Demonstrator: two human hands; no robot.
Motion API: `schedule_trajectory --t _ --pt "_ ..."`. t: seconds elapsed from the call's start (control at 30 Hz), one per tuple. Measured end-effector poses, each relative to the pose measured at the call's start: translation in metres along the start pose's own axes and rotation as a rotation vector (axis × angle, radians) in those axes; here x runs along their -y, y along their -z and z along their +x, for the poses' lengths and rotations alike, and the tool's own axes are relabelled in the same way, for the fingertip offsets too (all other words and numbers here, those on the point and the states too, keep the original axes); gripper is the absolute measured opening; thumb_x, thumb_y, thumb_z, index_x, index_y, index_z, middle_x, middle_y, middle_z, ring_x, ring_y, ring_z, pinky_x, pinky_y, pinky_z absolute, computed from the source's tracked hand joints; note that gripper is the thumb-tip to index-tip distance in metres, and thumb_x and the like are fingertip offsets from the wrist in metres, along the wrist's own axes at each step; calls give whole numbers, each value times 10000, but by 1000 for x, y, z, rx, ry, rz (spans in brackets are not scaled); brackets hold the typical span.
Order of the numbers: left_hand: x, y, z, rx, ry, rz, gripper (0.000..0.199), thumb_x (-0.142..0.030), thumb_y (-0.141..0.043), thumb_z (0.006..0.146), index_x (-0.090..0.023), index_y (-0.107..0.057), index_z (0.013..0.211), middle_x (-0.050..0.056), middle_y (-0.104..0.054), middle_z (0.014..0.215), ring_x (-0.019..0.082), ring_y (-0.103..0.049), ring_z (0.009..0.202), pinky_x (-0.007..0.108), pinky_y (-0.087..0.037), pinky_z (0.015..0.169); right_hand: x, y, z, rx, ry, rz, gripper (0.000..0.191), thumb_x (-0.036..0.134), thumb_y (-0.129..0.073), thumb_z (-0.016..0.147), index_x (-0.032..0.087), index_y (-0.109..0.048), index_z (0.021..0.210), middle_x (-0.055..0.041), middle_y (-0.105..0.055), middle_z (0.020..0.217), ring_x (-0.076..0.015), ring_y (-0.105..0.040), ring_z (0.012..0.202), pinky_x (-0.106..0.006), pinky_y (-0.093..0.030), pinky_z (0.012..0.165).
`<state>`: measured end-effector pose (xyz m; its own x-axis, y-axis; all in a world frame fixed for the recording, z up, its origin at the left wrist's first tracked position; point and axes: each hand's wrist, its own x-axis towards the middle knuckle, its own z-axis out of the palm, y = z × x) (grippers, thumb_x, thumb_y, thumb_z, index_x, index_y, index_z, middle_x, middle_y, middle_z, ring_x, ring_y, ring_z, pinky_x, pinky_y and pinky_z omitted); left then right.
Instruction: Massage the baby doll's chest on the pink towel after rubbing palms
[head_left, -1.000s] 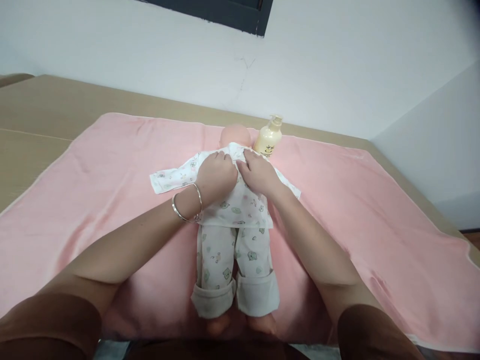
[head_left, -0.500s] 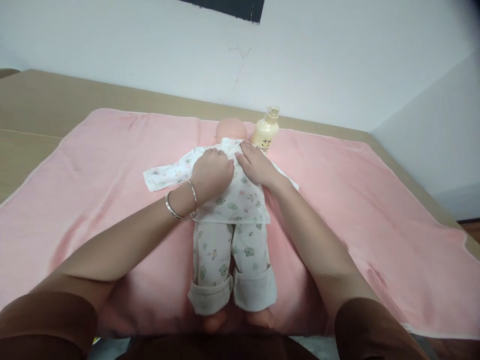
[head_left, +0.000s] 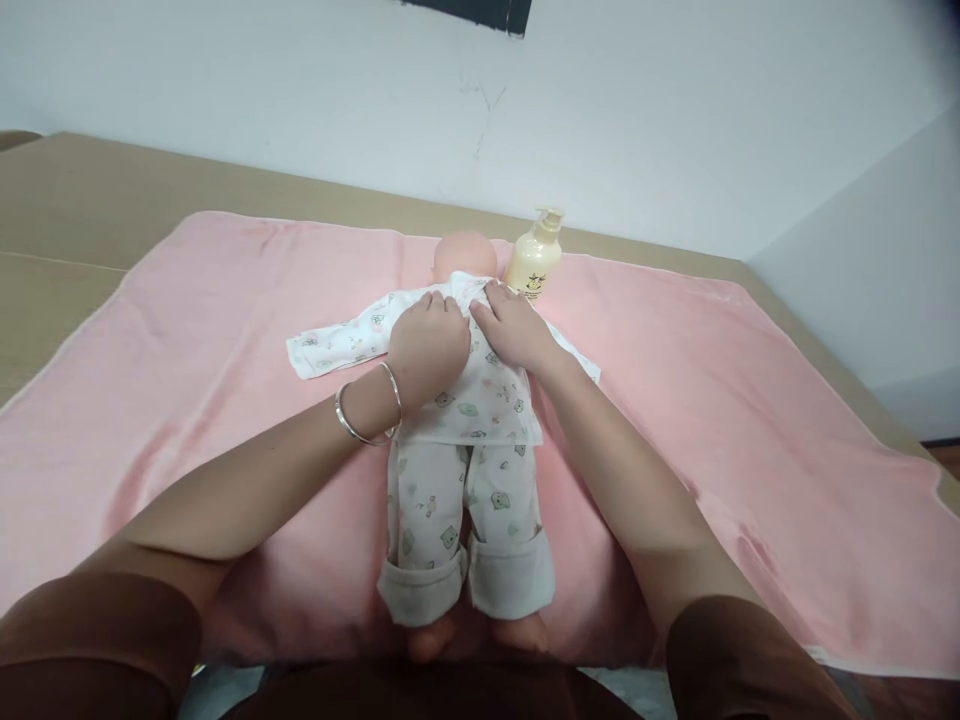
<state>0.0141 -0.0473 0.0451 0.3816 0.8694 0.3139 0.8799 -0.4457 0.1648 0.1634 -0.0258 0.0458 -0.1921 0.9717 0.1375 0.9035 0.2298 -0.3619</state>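
A baby doll [head_left: 465,253] lies on a pink blanket, its head away from me and its feet near me. It wears a white printed top [head_left: 487,405] and matching trousers [head_left: 431,500] with rolled cuffs. My left hand [head_left: 430,343], with silver bangles on the wrist, is closed on the top's upper chest; its fingertips are partly hidden. My right hand [head_left: 516,325] rests beside it near the collar, its thumb and fingers apart on the cloth. The sleeves stretch out to both sides.
A pale yellow pump bottle [head_left: 536,255] stands on the blanket just right of the doll's head. The pink blanket [head_left: 247,290] covers much of the wooden table [head_left: 150,170]. Behind the table rises a white wall [head_left: 645,120].
The camera view has shifted slightly. Both hands stay at the doll's upper chest, and the cloth near the collar lies a little flatter between them.
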Motion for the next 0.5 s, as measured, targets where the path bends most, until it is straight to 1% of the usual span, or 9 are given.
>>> schedule_trajectory --t 0.03,0.07,0.13,0.2,0.23,0.3,0.37,0.4,0.5 --pt "1 1 1 16 -1 -7 415 -234 -301 968 -66 -652 1112 224 -670 1161 305 -619 1181 432 -490 1032 2 -1 -1 -14 -5 -21 488 349 -291 1056 46 -485 1387 -218 -478 1521 -326 -406 1445 -502 -277 1210" --pt "4 3 3 38 8 -18 409 -231 -296 968 -81 -660 1078 208 -680 1124 290 -635 1143 415 -498 1013 5 -1 -4 -27 -12 -47 497 343 -287 1057 31 -483 1391 -226 -481 1516 -335 -403 1446 -504 -271 1213" --pt "13 5 10 80 50 -46 421 -251 -277 974 -104 -668 1028 182 -696 1066 272 -661 1063 397 -513 964 16 0 -12 -48 -24 -106 474 326 -291 1055 26 -540 1326 -235 -577 1408 -352 -493 1366 -493 -339 1170" --pt "22 6 19 114 103 -68 462 -293 -252 985 -114 -677 1015 173 -712 1052 273 -675 1006 399 -525 914 27 2 -22 -71 -29 -155 410 307 -327 1043 61 -613 1203 -220 -674 1230 -349 -598 1224 -462 -432 1082" --pt "25 6 22 126 123 -70 482 -313 -244 989 -117 -683 1010 171 -719 1048 276 -679 988 401 -527 894 31 3 -25 -80 -29 -172 379 298 -345 1035 78 -631 1152 -212 -694 1162 -345 -627 1166 -448 -463 1037" --pt "27 5 23 124 138 -56 506 -332 -238 991 -112 -693 1000 179 -723 1041 286 -680 972 412 -529 875 31 4 -26 -83 -36 -177 353 299 -362 1025 100 -642 1106 -204 -703 1114 -346 -648 1105 -442 -500 965" --pt "22 3 18 86 108 -25 499 -306 -245 986 -89 -694 992 204 -712 1032 301 -674 983 433 -527 891 24 4 -20 -61 -38 -124 367 331 -352 1027 120 -637 1124 -195 -695 1159 -347 -643 1107 -449 -510 941" --pt "17 2 13 64 76 -1 479 -284 -260 980 -75 -692 988 217 -705 1025 309 -669 993 444 -523 908 18 4 -15 -48 -33 -84 381 349 -345 1029 126 -628 1152 -191 -683 1207 -346 -632 1132 -457 -503 957" --pt "1 1 -2 42 -45 93 402 -229 -328 955 -50 -687 986 231 -688 1026 326 -645 1054 454 -505 963 4 2 -2 -26 5 -1 411 366 -342 1022 127 -590 1246 -184 -606 1378 -334 -534 1304 -479 -423 1085"
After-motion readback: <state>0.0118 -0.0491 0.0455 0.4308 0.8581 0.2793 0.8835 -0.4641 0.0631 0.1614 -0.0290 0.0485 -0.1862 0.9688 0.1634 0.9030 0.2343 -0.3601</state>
